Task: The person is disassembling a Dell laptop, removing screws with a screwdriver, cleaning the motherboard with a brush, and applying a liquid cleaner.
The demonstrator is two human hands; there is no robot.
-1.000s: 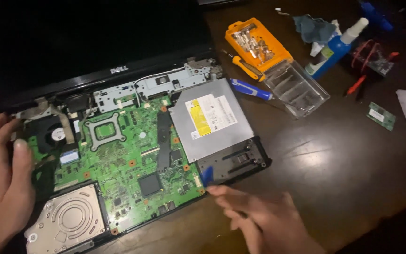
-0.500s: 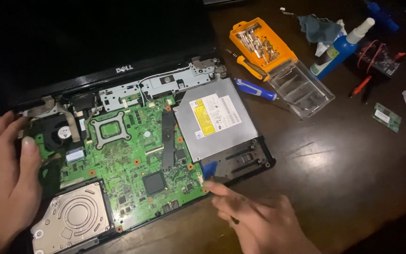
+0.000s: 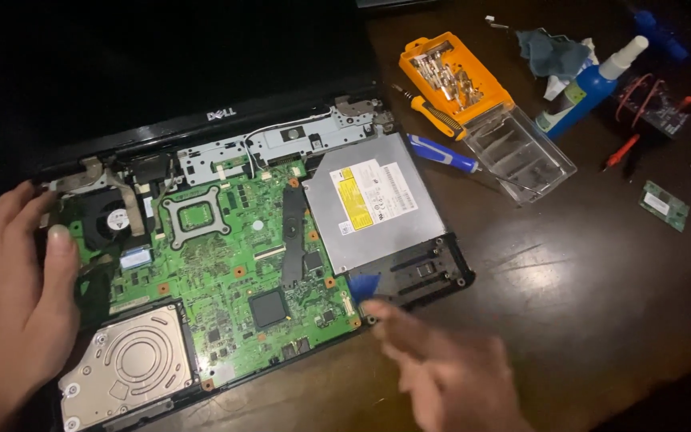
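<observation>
An opened laptop lies on a dark wooden table, its green motherboard (image 3: 233, 264) bare. My left hand (image 3: 13, 296) rests flat on the laptop's left edge, thumb next to the black cooling fan (image 3: 109, 220). My right hand (image 3: 449, 372) is blurred at the front edge, a fingertip close to a small blue pick (image 3: 364, 286) wedged beside the silver optical drive (image 3: 373, 200). A silver hard drive (image 3: 125, 364) sits at the front left corner. Whether my right hand pinches the blue pick is unclear.
An orange screw tray (image 3: 449, 68) with a clear lid (image 3: 517, 152) stands at the back right, with an orange-handled screwdriver (image 3: 433, 116) and a blue-handled screwdriver (image 3: 441, 152). A blue spray bottle (image 3: 593, 80), grey cloth (image 3: 549, 52) and small green circuit card (image 3: 664, 206) lie further right.
My right hand has shifted slightly right and is moving, now blurred. My left hand has slid a little up along the laptop's left edge. The blue pick stays near the drive.
</observation>
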